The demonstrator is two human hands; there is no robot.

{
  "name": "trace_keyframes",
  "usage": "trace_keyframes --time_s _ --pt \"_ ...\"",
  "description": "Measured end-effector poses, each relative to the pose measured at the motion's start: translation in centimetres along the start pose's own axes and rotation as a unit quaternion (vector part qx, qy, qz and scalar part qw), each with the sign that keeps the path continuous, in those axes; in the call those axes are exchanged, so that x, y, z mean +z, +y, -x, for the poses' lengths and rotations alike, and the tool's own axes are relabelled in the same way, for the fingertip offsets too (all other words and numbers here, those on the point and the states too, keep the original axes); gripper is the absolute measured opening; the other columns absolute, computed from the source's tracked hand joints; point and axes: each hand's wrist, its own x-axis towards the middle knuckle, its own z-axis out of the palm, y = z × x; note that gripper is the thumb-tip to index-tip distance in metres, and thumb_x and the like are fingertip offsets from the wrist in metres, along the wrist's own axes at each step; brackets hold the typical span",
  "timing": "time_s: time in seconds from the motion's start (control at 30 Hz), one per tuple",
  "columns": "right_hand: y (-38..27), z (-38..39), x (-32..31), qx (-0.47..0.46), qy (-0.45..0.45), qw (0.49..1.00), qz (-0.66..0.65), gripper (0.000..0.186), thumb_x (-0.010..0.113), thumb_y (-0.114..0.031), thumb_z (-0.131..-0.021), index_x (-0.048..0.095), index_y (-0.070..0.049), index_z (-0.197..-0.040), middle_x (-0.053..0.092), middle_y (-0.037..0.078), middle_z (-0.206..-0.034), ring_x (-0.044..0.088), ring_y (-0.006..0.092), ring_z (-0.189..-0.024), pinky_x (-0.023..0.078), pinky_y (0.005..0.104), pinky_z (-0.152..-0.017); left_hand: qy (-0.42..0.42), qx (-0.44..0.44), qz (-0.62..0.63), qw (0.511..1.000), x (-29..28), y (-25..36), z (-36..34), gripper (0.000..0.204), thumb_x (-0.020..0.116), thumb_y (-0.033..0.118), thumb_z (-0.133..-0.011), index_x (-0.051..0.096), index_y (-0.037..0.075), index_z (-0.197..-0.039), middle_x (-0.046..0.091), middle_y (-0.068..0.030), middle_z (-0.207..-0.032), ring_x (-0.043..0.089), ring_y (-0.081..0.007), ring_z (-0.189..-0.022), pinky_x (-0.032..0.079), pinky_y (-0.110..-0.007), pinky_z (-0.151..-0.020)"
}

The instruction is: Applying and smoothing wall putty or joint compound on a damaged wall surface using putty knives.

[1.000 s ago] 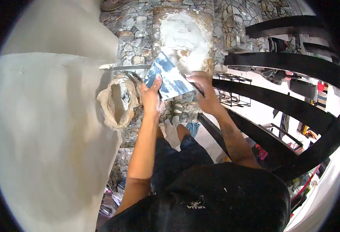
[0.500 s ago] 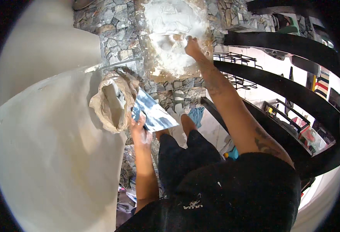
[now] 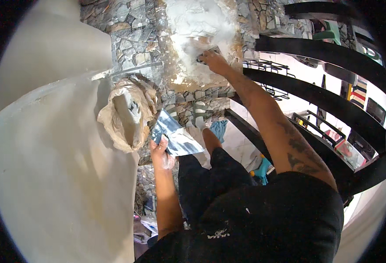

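My left hand grips a flat metal plate smeared with white putty, held low in front of me. Just left of it a crumpled, putty-stained bag sits on the pale ledge. My right hand reaches up to the stone-clad wall and presses a small scraper against a wide patch of white putty. Only a dark edge of the scraper shows past the fingers.
A smooth pale curved wall fills the left side. Black curved railing bars run along the right, with coloured items on the floor below. My legs in dark trousers stand over tiled floor and litter.
My right hand rose from the plate to the putty patch on the wall. My left hand with the plate dropped lower and away from the wall.
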Motion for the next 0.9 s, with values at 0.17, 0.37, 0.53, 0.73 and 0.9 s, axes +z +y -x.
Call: trace_keyframes --time_s 0.17,0.37,0.53,0.73,0.9 --pt "5.3 0.3 0.0 -0.132 -0.096 0.986 0.022 0.023 0.045 -0.009 -0.072 0.058 -0.02 -0.088 0.052 0.002 -0.094 0.052 0.0192 -0.09 0.034 0.0426 -0.085 0.005 -0.012 0.008 1.0 -0.5 0.1 1.1 0.031 0.057 0.008 -0.073 0.046 0.001 -0.101 0.054 -0.0064 -0.091 0.054 -0.0186 -0.083 0.044 -0.032 -0.074" --pt "10.7 -3.0 -3.3 0.007 -0.088 0.995 -0.048 0.032 0.045 0.001 -0.062 0.061 -0.016 -0.084 0.058 0.008 -0.087 0.054 0.0247 -0.083 0.043 0.0345 -0.072 0.02 -0.027 -0.016 0.999 -3.1 -1.6 1.3 0.033 0.057 0.009 -0.073 0.044 0.001 -0.103 0.053 -0.0064 -0.093 0.053 -0.0191 -0.084 0.044 -0.033 -0.075" --pt "10.8 -4.4 -6.6 0.034 -0.115 0.968 -0.22 0.038 0.045 0.002 -0.06 0.059 -0.012 -0.093 0.06 0.01 -0.084 0.056 0.0243 -0.073 0.044 0.0316 -0.067 0.006 -0.038 -0.03 0.999 -2.8 -3.0 1.2 0.034 0.058 0.01 -0.072 0.045 0.001 -0.103 0.053 -0.0071 -0.093 0.053 -0.0196 -0.085 0.044 -0.034 -0.075" --pt "11.0 -0.3 -9.4 0.033 -0.05 0.878 -0.474 0.04 0.056 0.002 -0.059 0.055 -0.005 -0.098 0.059 0.005 -0.075 0.05 0.0102 -0.064 0.042 0.0253 -0.063 0.033 -0.035 -0.035 0.998 -0.1 -3.9 -0.7 0.021 0.056 0.006 -0.075 0.05 0.003 -0.094 0.055 -0.0038 -0.086 0.053 -0.0134 -0.078 0.044 -0.029 -0.069" --pt "5.0 4.7 -19.8 0.168 0.034 0.853 -0.493 0.036 0.058 -0.002 -0.066 0.053 -0.002 -0.101 0.057 0.003 -0.076 0.049 0.0097 -0.062 0.042 0.0242 -0.06 0.025 -0.021 -0.073 0.997 1.8 -3.5 -5.1 0.022 0.055 0.005 -0.076 0.049 0.001 -0.096 0.055 -0.0052 -0.088 0.054 -0.0142 -0.077 0.044 -0.028 -0.068"
